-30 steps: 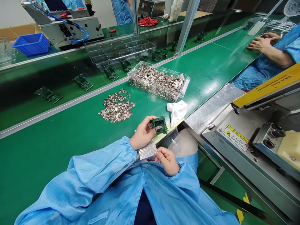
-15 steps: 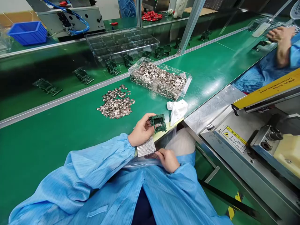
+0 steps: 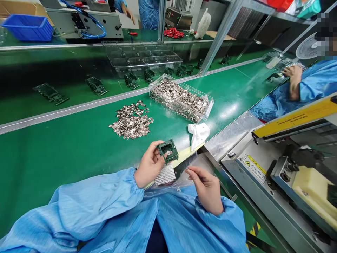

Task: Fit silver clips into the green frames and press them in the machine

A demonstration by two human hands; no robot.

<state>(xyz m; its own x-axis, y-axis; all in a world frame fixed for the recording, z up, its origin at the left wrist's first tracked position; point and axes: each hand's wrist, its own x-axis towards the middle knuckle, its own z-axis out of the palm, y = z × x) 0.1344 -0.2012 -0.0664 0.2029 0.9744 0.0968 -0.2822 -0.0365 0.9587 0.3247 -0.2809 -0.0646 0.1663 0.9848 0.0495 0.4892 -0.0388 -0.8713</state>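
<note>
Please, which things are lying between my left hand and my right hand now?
In the head view, a gridded silver sheet lies between your left hand and right hand, nearer the left, with some clear plastic beside it.

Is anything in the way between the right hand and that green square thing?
Nothing visible blocks the way from the right hand to the green square part. The silvery sheet is off to the side, and the left hand holds the far side.

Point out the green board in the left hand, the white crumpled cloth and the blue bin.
Green board [image 3: 174,155]: head view, right side of its frame.
White cloth [image 3: 199,132]: head view, upper middle.
Blue bin [image 3: 28,31]: head view, front wall.
</note>
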